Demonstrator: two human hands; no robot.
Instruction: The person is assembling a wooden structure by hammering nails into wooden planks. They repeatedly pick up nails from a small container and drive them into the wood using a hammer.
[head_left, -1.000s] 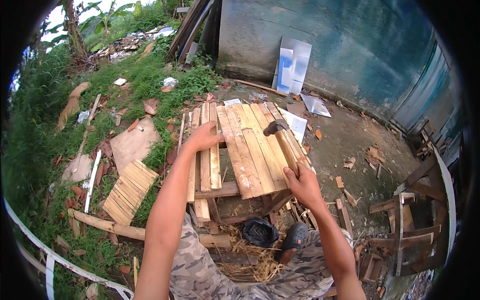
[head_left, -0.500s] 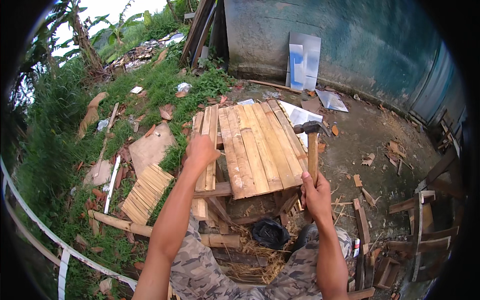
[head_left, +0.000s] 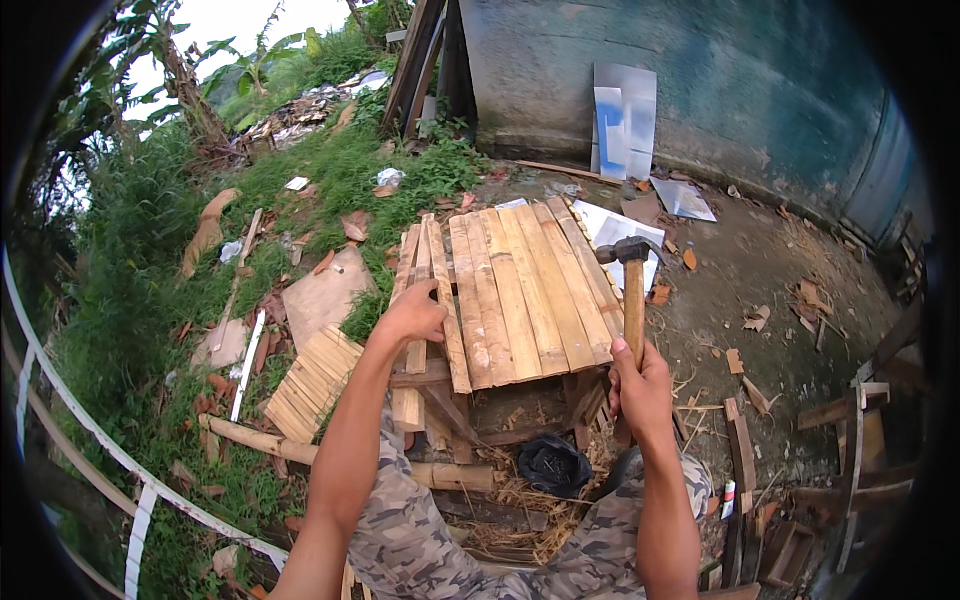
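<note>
Bamboo slats [head_left: 525,300] lie side by side across a low wooden frame [head_left: 427,376] in front of me. My left hand [head_left: 413,312] is closed on a narrow bamboo slat [head_left: 453,335] at the left of this row. That slat rests close beside the row's left edge, its near end toward me. More loose slats [head_left: 408,262] lie farther left on the frame, partly hidden by my hand. My right hand [head_left: 643,392] grips a claw hammer [head_left: 634,300] by its wooden handle, head up, by the row's right side.
Between my knees sits a black plastic bag [head_left: 553,466] with small dark things inside. A bundle of slats [head_left: 312,385] and a bamboo pole [head_left: 257,438] lie on the grass at left. Wood scraps [head_left: 740,445] are at right. Metal sheets [head_left: 625,120] lean on the wall.
My left hand has brought one slat rightward and toward me, closing most of the gap beside the row. The right hand still holds the hammer upright. The whole view has shifted slightly.
</note>
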